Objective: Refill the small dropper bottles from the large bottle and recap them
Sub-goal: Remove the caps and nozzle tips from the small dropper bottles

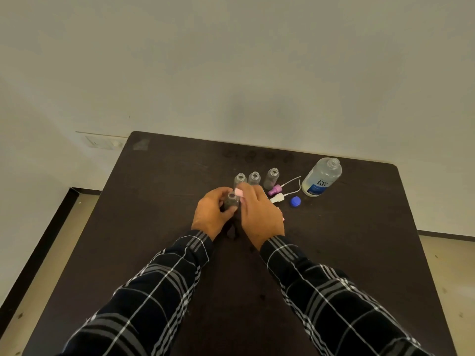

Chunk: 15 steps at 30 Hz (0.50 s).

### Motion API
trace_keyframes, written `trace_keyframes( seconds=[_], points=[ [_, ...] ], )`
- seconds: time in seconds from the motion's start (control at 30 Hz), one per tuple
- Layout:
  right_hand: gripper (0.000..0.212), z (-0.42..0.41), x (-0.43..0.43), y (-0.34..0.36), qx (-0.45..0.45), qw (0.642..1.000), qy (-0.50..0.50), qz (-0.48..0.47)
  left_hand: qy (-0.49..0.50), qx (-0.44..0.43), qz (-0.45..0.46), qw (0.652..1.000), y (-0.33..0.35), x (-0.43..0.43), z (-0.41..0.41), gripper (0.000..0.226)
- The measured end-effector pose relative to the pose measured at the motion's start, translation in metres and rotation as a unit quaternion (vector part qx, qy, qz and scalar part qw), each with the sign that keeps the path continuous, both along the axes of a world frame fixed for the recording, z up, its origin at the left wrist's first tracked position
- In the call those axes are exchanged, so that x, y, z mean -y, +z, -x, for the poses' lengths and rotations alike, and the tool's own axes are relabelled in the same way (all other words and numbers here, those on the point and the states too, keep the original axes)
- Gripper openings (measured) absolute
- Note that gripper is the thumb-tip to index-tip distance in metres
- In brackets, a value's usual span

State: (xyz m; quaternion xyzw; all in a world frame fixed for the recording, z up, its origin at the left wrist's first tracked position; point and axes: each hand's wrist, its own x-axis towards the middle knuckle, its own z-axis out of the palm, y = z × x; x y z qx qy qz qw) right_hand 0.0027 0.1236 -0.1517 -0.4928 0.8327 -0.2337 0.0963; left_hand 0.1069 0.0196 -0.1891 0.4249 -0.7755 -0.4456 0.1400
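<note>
My left hand (211,214) grips a small clear dropper bottle (231,201) standing on the dark table (334,253). My right hand (259,214) holds a pink cap (239,193) right beside that bottle's open mouth. Three more small uncapped bottles (254,178) stand in a row just behind my hands. The large clear bottle (322,177) with a blue label stands uncapped at the right. Its blue cap (296,201) lies in front of it. A purple dropper cap (275,190) and a white dropper cap (277,199), both with thin tubes, lie between the bottles and the blue cap.
The table's far edge runs close to a pale wall (257,73). Its left edge drops to a light floor (51,240) with a dark skirting. My plaid sleeves (154,291) cover the near part of the table.
</note>
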Motion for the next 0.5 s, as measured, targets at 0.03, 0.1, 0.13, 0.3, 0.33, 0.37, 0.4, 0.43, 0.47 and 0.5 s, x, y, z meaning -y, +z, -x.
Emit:
trace_keyframes(
  seconds=[0.03,0.1,0.13,0.3,0.33,0.37,0.4,0.43,0.47,0.5],
  points=[
    [0.026,0.000,-0.006,-0.005,0.024,0.998,-0.052,0.000,0.004,0.003,0.013,1.000,0.000,0.002,0.001,0.049],
    [0.015,0.003,-0.015,-0.017,0.077,0.986,-0.139,-0.057,0.014,0.003,0.038,0.999,0.000,0.006,0.004,0.050],
    [0.014,0.007,-0.017,-0.021,0.107,0.975,-0.165,-0.099,0.020,0.000,0.049,0.999,0.000,0.008,0.006,0.051],
    [0.020,0.015,-0.013,-0.030,0.106,0.965,-0.164,-0.172,0.085,0.014,0.068,0.994,-0.001,0.018,0.014,0.051],
    [0.020,0.015,-0.012,-0.030,0.077,0.970,-0.152,-0.172,0.094,0.016,0.067,0.993,-0.002,0.020,0.015,0.051],
    [0.023,0.015,-0.011,-0.031,0.050,0.973,-0.143,-0.176,0.097,0.017,0.066,0.993,-0.002,0.022,0.016,0.051],
    [0.026,0.017,-0.011,-0.032,0.030,0.973,-0.137,-0.183,0.096,0.019,0.066,0.993,-0.003,0.023,0.017,0.051],
    [0.028,0.019,-0.010,-0.033,0.016,0.972,-0.130,-0.194,0.093,0.023,0.066,0.993,-0.004,0.024,0.018,0.051],
    [0.030,0.021,-0.010,-0.034,0.009,0.971,-0.124,-0.207,0.091,0.026,0.064,0.993,-0.005,0.024,0.020,0.051],
    [0.032,0.023,-0.010,-0.034,0.009,0.968,-0.119,-0.219,0.091,0.028,0.060,0.994,-0.006,0.025,0.020,0.052]
  ],
)
